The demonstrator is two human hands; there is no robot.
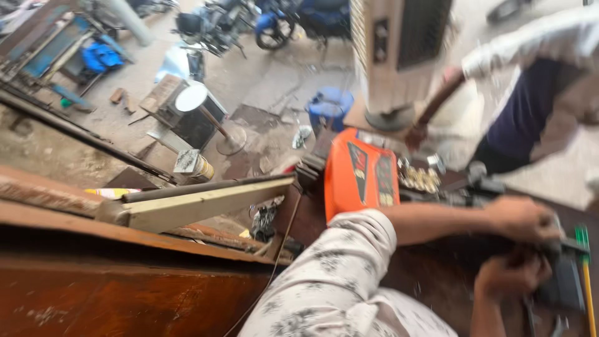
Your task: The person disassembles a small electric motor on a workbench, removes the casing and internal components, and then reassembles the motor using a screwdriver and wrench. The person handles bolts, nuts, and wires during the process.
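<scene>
The view is blurred. My left hand (523, 218) reaches across from a patterned white sleeve and curls over the top of a dark metal piece (564, 278) on the dark bench at the right. My right hand (511, 274) comes up from below and closes on the same piece from the near side. A tool with a green and yellow handle (584, 262) lies just right of the hands. An orange machine box (359, 175) stands on the bench behind my left forearm.
Another person in a white shirt and dark trousers (530, 93) bends at the upper right, a hand (415, 134) near the bench. A tall cooler (399, 56), a blue bucket (329, 106), a pale metal beam (206, 201) and parked motorcycles (218, 25) surround the rusty brown table (125, 281).
</scene>
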